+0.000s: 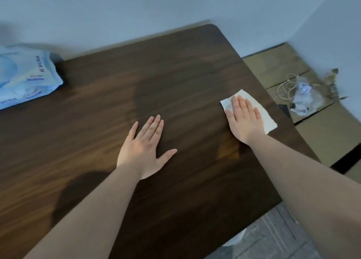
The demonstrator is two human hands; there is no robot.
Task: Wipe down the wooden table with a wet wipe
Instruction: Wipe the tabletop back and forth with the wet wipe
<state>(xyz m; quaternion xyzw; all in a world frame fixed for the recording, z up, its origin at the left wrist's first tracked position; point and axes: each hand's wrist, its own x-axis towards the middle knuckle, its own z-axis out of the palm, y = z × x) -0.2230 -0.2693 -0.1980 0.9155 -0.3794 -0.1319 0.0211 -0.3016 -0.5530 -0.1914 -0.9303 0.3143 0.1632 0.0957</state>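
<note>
The dark wooden table (101, 125) fills most of the view, its top showing a darker damp-looking patch near the middle. A white wet wipe (267, 120) lies flat near the table's right edge. My right hand (244, 120) presses down on it with fingers flat and together, covering its left half. My left hand (146, 151) rests palm down on the bare wood near the middle, fingers spread, holding nothing.
A blue pack of wet wipes (25, 77) lies on the table's far left. Right of the table stand cardboard boxes (277, 63) with a white cable (287, 88) and crumpled plastic bag (304, 98) on top. A pale wall runs behind; grey floor shows at bottom right.
</note>
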